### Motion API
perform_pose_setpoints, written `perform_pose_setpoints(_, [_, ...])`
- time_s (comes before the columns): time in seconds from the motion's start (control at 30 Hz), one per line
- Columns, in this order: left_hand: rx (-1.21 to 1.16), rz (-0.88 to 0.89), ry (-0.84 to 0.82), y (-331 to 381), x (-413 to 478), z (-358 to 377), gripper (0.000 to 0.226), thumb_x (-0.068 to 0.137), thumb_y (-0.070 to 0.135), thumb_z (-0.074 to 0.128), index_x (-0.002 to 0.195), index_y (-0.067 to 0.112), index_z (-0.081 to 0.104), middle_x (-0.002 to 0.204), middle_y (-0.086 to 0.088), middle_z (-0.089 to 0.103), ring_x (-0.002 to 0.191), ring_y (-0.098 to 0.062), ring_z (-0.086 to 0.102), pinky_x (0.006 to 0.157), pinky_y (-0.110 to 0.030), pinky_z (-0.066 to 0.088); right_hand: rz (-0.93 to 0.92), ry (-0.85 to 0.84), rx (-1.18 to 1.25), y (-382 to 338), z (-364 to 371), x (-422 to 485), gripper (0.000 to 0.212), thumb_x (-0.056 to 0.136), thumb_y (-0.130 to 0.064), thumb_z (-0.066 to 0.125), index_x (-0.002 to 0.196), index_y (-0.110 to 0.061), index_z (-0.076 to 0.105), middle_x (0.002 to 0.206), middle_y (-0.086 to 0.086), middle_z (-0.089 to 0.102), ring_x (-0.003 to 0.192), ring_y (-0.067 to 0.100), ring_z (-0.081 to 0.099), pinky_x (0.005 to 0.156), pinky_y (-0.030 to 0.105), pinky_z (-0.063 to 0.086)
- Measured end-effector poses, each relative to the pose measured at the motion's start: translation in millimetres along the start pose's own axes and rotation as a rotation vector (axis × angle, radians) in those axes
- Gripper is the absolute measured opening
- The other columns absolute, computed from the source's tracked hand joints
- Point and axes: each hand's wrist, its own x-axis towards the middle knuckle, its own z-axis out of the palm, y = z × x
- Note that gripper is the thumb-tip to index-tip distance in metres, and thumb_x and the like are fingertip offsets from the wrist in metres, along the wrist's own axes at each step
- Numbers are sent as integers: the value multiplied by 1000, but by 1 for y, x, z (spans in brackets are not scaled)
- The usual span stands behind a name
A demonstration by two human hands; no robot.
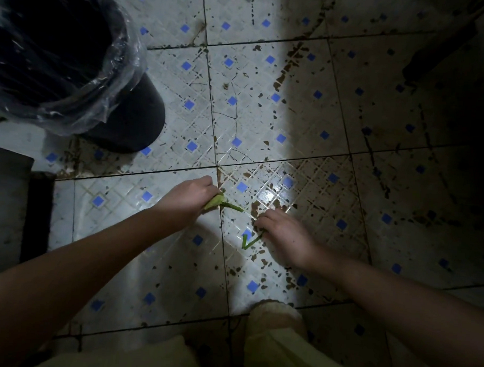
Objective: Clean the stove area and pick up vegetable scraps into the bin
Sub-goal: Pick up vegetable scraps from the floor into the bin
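Observation:
I look down at a stained tiled floor (pixel 266 115). My left hand (pixel 190 196) is closed on a bunch of green vegetable scraps (pixel 220 202), with a thin stem sticking out to the right just above the floor. My right hand (pixel 284 235) is low over the tiles, its fingers pinching one end of a bent green stem (pixel 250 242) that lies on the floor. A black bin (pixel 119 117) lined with a clear plastic bag (pixel 118 75) stands at the upper left, well apart from both hands.
A dark cabinet or appliance edge (pixel 4 200) runs along the left. Dark shapes fill the shadowed upper right (pixel 440 50). My slippered foot (pixel 276 318) and light trousers are at the bottom. Brown stains dot the tiles.

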Motion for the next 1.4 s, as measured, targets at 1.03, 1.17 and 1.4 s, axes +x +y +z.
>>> perform_pose_setpoints(1.03, [-33, -60, 44, -17, -23, -6, 22, 85, 25, 66, 106, 19, 63, 97, 0, 55, 77, -16, 54, 69, -34, 51, -79, -164, 84, -45, -5, 7, 25, 89, -3, 52, 109, -18, 56, 105, -2, 55, 88, 7, 43, 75, 22, 41])
perform_pose_setpoints(1.17, [-44, -66, 50, -20, -26, -4, 24, 86, 27, 66, 108, 19, 63, 96, 1, 55, 76, -13, 52, 63, -25, 42, -57, -209, 11, -44, -3, 13, 32, 82, 5, 55, 104, -18, 54, 102, -1, 53, 87, 9, 43, 72, 21, 38])
perform_pose_setpoints(1.4, [-152, -81, 21, -19, -29, -4, 21, 88, 29, 63, 107, 19, 63, 97, -1, 55, 80, -18, 56, 70, -35, 51, -102, -248, -67, -48, -4, 20, 38, 81, 10, 55, 113, -11, 54, 110, 6, 50, 98, 16, 45, 75, 21, 35])
